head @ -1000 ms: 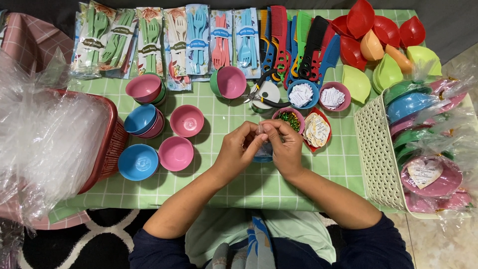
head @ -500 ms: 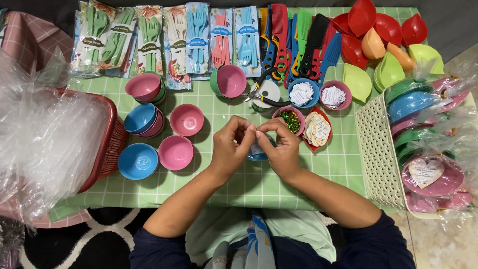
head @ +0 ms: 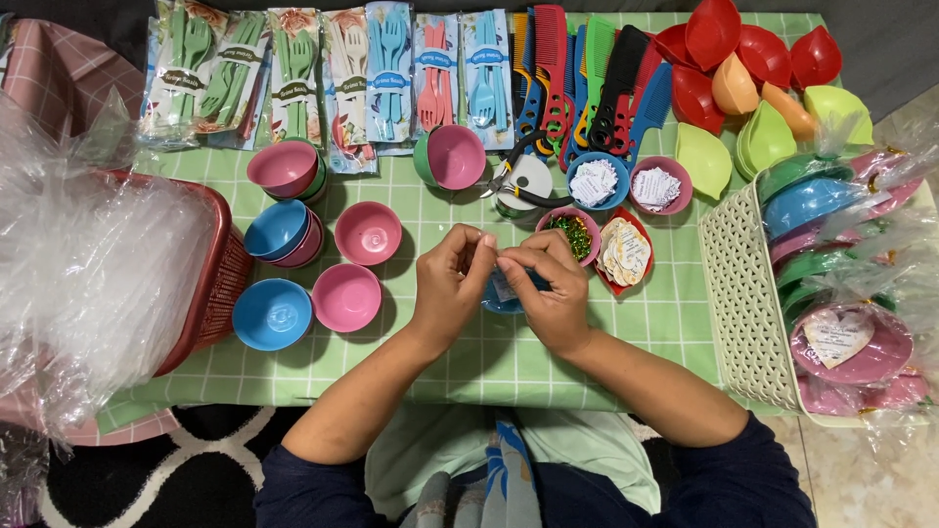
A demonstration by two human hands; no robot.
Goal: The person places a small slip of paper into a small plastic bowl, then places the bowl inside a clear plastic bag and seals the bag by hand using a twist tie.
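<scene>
head view: the fingertips of both hands are meeting at the middle of the table, pinching together on something too small to make out. the left hand (head: 448, 284) is curling its fingers inward, thumb and forefinger pressing toward the right hand (head: 548, 291), whose fingers are bunching the same way, knuckles facing the camera. both wrists are bending slightly, and the forearms are angling in from the near edge, the right one in a dark sleeve (head: 724, 469) pushed up past the elbow. just under the hands, partly hidden by them, a small blue bowl (head: 504, 298) wrapped in clear plastic is sitting on the green checked tablecloth (head: 509, 357).

just beyond the right hand, a little pink bowl of green twist ties (head: 572, 233) is standing beside a red dish of paper tags (head: 626, 252). farther off, a tape roll with pliers (head: 520, 181) is lying near two small bowls of white tags (head: 626, 184). to the left of the hands, loose pink and blue bowls (head: 313, 264) are sitting open side up, some stacked. along the far edge, packs of plastic cutlery (head: 323, 68) and a row of coloured combs (head: 577, 78) are lying side by side, with red, orange and green leaf-shaped dishes (head: 753, 88) at the far right. a cream basket (head: 738, 293) on the right is holding wrapped bowls, and a red basket (head: 210, 284) on the left is holding crumpled clear bags (head: 88, 254).
</scene>
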